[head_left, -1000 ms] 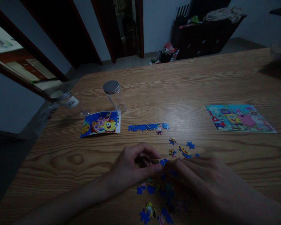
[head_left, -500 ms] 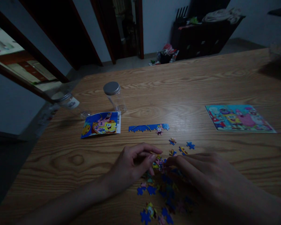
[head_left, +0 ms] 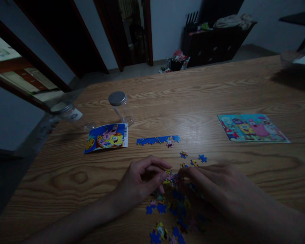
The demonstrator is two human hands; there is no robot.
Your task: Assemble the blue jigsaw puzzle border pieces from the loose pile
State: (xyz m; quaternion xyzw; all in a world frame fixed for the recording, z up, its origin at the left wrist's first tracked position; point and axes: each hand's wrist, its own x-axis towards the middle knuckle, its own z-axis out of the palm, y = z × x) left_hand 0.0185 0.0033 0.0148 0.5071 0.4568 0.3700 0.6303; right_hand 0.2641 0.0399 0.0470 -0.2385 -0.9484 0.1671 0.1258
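Risking: a careless right-hand sweep could scatter the loose jigsaw pieces (head_left: pixel 175 200) or nudge the joined blue puzzle strip (head_left: pixel 157 139).
Hands: left hand (head_left: pixel 139 181) curled narrow, right hand (head_left: pixel 218 186) low over the heap; cannot tell if either holds a piece.
Pieces: one uncountable heap between the hands on the counter (head_left: pixel 66 179), four strays beyond.
Jars: two, one upright jar (head_left: pixel 120 106), one tipped jar (head_left: pixel 68 113) on its side.
Pictures: two, one SpongeBob card (head_left: pixel 106 138), one SpongeBob sheet (head_left: pixel 251 128).

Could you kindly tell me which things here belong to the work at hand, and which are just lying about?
In use: left hand, right hand, loose jigsaw pieces, joined blue strip, picture card.

Lying about: upright jar, tipped jar, barcode card, dark cabinet.
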